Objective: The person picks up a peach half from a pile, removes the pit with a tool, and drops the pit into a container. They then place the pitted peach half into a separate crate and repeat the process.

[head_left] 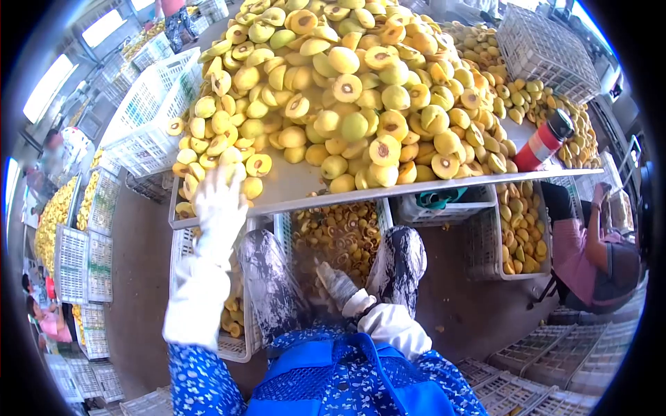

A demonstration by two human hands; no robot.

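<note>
My left hand (220, 188), in a white glove, reaches over the left front edge of the metal table (291, 191). Its fingers are spread and touch the halved yellow peaches (258, 165) at the corner of a big heap. Some halves show a brown centre. My right hand (338, 283), in a greyish glove, is low between my knees, above a crate of peach scraps (336, 232). Its fingers look curled together, but blur hides whatever is in them.
A red bottle (544, 141) stands at the table's right. An upturned white crate (548, 52) sits behind it. More crates (149, 114) stand at left, and a crate of peaches (520, 229) is under the table. A person in pink (572, 256) sits at right.
</note>
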